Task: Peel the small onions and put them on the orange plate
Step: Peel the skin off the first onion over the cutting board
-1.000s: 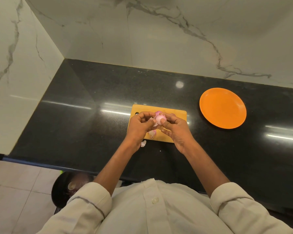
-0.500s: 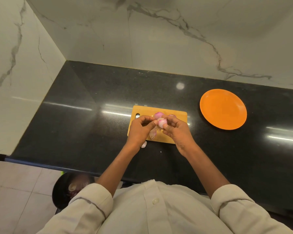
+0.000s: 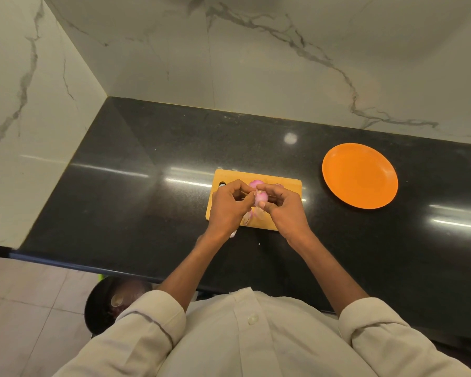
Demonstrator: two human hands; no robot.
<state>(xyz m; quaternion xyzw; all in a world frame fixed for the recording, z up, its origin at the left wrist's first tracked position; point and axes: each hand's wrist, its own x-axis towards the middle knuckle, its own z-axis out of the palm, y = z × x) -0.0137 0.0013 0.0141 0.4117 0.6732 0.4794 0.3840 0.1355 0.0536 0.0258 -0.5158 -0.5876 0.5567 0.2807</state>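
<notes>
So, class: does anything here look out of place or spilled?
Only slightly: one bit of peel lies on the counter, off the board by the left hand. The plate holds nothing yet.

Dim warm light, glare streaks on black counter (image 3: 147, 170), wide-angle edge warp.

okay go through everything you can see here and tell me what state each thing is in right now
Onion: held in both hands, partly peeled.
Second onion: on the board, behind the hands.
Left hand: pinching the onion.
Right hand: gripping the onion.
Plate: empty.
Board: flat, peels on it.
</notes>
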